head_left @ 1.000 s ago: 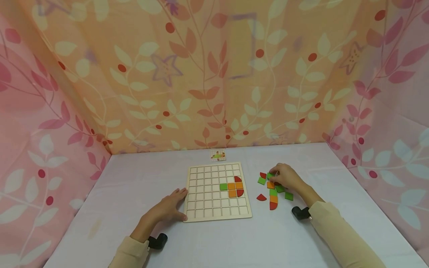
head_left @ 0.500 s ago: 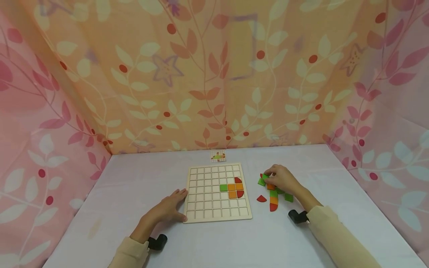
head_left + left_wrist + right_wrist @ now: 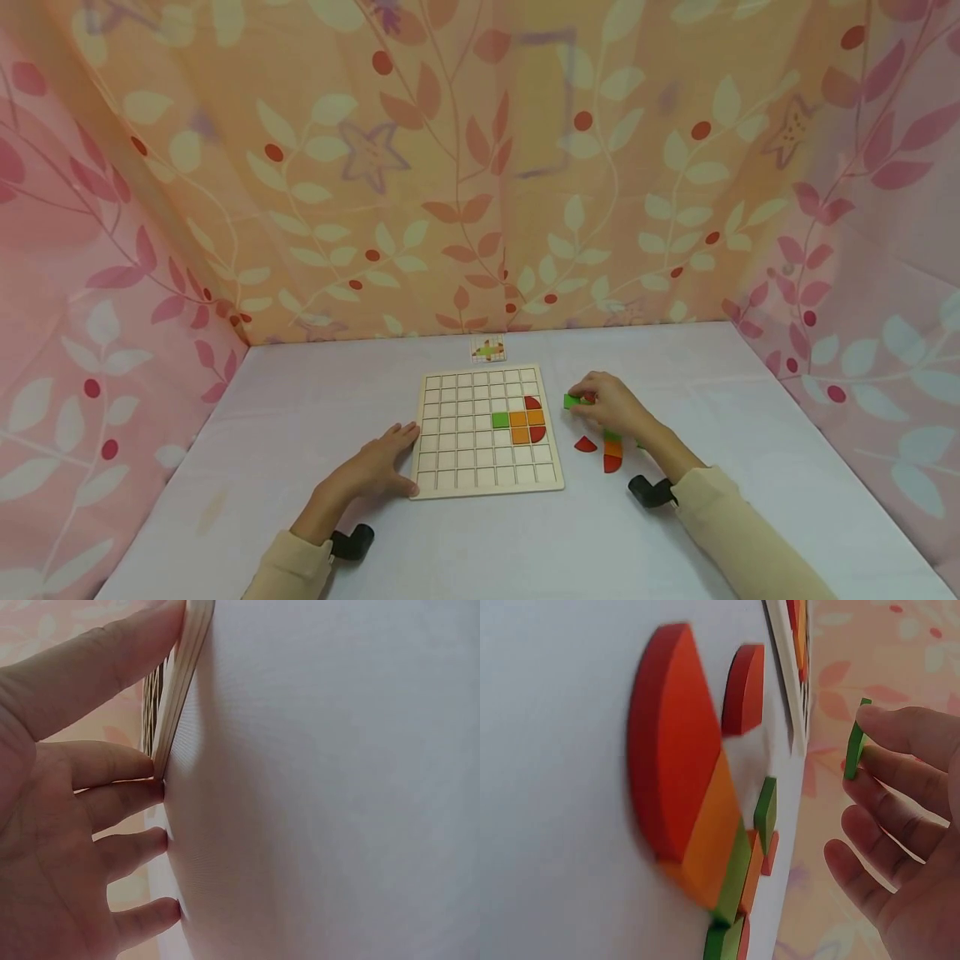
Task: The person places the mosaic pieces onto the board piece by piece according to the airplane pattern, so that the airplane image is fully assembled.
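My right hand (image 3: 615, 406) pinches a green square tile (image 3: 857, 741) between thumb and fingers, held above the table right of the board in the head view. Below it lie loose tiles, among them a red quarter-round tile (image 3: 742, 688) and an orange tile (image 3: 714, 836); the hand hides some of them in the head view. My left hand (image 3: 372, 463) rests with spread fingers along the left edge of the wooden grid board (image 3: 457, 458). Thumb and index finger touch that edge in the left wrist view. On the board sit a green tile (image 3: 500, 420), several orange squares and two red rounded tiles.
A small pattern card (image 3: 488, 348) lies behind the board. White cloth covers the table (image 3: 480, 550). Patterned curtains (image 3: 480, 167) stand at the back and both sides. A black camera mount (image 3: 651, 492) sits at the right wrist.
My right hand has moved left, toward the board, carrying the green tile away from above the loose tiles. The left hand and the board have stayed in place.
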`<state>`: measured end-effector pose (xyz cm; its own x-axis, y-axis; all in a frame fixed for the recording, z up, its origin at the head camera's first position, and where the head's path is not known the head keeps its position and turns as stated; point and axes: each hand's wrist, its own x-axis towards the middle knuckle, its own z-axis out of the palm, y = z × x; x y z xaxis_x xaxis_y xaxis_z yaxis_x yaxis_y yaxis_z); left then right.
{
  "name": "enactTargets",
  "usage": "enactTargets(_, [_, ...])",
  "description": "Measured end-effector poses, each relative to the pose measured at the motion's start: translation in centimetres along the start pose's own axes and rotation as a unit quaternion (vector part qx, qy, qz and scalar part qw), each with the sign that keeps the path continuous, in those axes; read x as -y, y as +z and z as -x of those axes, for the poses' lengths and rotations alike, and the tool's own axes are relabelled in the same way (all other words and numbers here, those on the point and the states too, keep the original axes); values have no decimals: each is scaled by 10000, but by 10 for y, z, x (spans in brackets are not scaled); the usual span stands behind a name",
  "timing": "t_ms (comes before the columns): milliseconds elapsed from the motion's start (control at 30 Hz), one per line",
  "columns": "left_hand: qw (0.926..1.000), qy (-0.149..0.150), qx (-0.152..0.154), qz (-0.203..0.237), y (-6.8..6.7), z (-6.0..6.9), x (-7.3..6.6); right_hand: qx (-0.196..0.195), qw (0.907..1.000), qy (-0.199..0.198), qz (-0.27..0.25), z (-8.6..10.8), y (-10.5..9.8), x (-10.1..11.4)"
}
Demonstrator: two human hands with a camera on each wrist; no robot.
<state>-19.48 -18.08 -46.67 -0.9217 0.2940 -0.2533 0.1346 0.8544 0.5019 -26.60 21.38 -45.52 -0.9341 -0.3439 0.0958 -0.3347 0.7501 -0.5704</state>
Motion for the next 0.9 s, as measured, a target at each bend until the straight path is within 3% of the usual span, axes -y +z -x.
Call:
enactTargets(667, [9999,0,6,124,-1,1,-2,202,9990,-150,-362,-10,25,38])
enactTargets(900, [9999,-8,12,107,-1,1,-2,370,9972,-487,-421,-14,34,46])
